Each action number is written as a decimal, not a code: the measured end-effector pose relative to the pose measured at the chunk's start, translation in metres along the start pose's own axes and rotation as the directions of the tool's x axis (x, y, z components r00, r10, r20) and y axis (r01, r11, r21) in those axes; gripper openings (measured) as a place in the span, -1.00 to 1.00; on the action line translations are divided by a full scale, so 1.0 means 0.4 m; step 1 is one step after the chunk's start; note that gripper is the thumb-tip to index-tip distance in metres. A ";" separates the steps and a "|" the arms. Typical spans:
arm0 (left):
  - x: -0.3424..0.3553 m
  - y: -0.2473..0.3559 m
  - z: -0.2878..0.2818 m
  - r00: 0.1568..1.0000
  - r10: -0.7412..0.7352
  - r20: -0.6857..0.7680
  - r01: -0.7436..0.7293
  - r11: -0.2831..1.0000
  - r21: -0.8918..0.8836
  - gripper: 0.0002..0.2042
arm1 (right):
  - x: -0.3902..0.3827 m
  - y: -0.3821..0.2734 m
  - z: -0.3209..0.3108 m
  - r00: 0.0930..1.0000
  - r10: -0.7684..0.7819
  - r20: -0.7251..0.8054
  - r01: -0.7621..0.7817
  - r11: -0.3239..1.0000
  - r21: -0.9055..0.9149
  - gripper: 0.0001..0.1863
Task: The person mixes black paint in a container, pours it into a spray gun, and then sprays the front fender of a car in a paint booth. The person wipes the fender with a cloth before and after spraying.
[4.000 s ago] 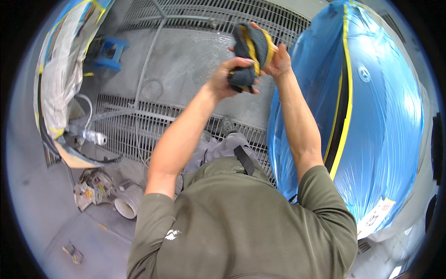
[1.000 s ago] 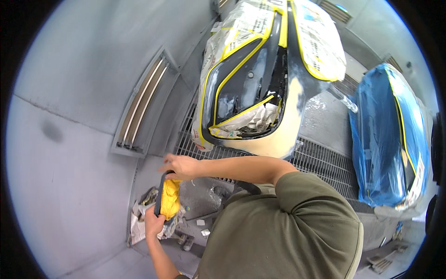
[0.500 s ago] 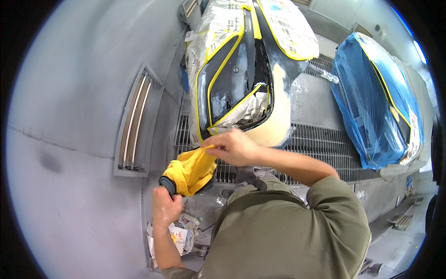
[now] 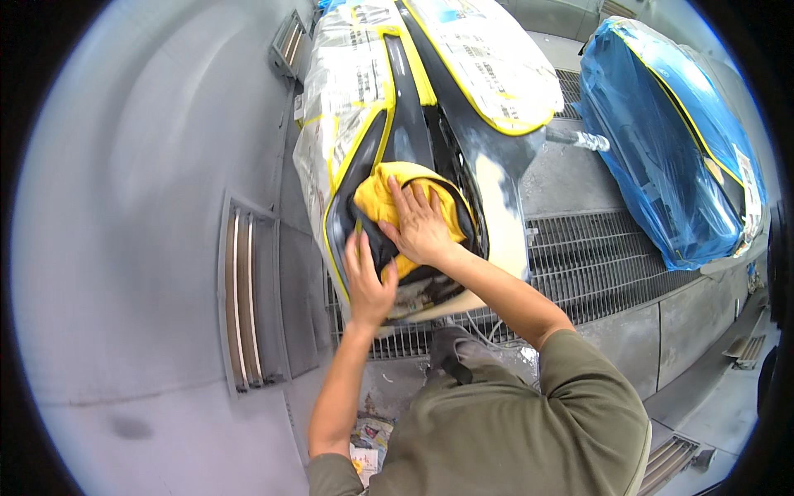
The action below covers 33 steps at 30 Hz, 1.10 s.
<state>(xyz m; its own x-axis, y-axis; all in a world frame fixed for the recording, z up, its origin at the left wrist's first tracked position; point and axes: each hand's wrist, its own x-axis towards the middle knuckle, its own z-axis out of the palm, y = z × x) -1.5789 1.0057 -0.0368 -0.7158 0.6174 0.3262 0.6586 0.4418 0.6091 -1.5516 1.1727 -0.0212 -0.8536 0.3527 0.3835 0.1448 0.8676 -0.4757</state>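
Observation:
A yellow cloth (image 4: pixel 378 197) with a dark grey reverse side and dark edging lies spread and partly folded over the lower part of a masked car body (image 4: pixel 504 248). My right hand (image 4: pixel 422 229) presses flat on the cloth, fingers spread. At the cloth's left edge is my left hand (image 4: pixel 370 285), slightly blurred, its fingers stretched out and thumb apart; whether its fingertips touch the cloth I cannot tell. The cloth and my hands hide most of the paper-filled opening underneath. Yellow masking tape (image 4: pixel 419 74) borders the dark panel strips, and printed masking sheets cover the areas beside them.
A second car part wrapped in blue film (image 4: pixel 637 140) stands at the right. Below the car body runs a metal floor grating (image 4: pixel 595 256). On the left, a lamp panel (image 4: pixel 246 298) is set in the grey wall. Crumpled paper (image 4: pixel 370 438) lies on the floor by my left arm.
The cloth, bunched between my two hands beside the car body, is now spread on it. My left hand has moved up and right and loosened; my right hand has gone from pinching to lying flat.

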 end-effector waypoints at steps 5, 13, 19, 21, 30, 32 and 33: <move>0.024 -0.041 0.078 1.000 0.029 -0.004 -0.029 1.000 0.009 -0.24 | 0.211 0.097 0.084 0.975 -0.155 -0.159 0.158 0.987 0.004 -0.03; 0.169 0.018 0.078 0.997 0.068 -0.031 -0.069 0.997 -0.045 -0.26 | 0.973 0.288 0.008 0.943 0.254 -0.215 -0.231 0.965 0.127 -0.08; 0.111 0.022 0.074 1.000 0.026 0.006 -0.025 0.990 -0.141 -0.31 | 0.838 0.297 0.005 0.963 0.178 -0.201 -0.164 0.983 0.083 -0.32; 0.101 0.020 0.072 0.998 0.006 0.059 0.004 0.987 -0.160 -0.33 | 0.776 0.330 -0.062 0.966 0.125 -0.226 -0.061 0.960 0.271 -0.49; 0.087 0.055 0.071 0.993 0.094 0.066 -0.075 0.964 -0.254 -0.39 | 0.998 0.419 -0.219 0.981 0.179 -0.076 -0.194 0.873 -0.447 -0.52; 0.070 0.062 0.069 0.990 0.143 -0.006 -0.139 0.957 -0.253 -0.41 | 0.926 0.441 -0.173 0.992 0.126 0.031 -0.091 0.846 -0.526 -0.51; 0.060 0.063 0.064 0.992 0.126 -0.004 -0.124 0.962 -0.243 -0.42 | 0.884 0.448 -0.166 0.998 0.066 0.015 -0.049 0.852 -0.522 -0.51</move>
<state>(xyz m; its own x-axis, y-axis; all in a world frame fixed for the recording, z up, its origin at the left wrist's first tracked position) -1.5736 1.0484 -0.0321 -0.6279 0.6655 0.4036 0.6659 0.1910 0.7212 -1.7942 1.4763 0.0816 -0.8493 0.4043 0.3395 0.4263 0.9045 -0.0108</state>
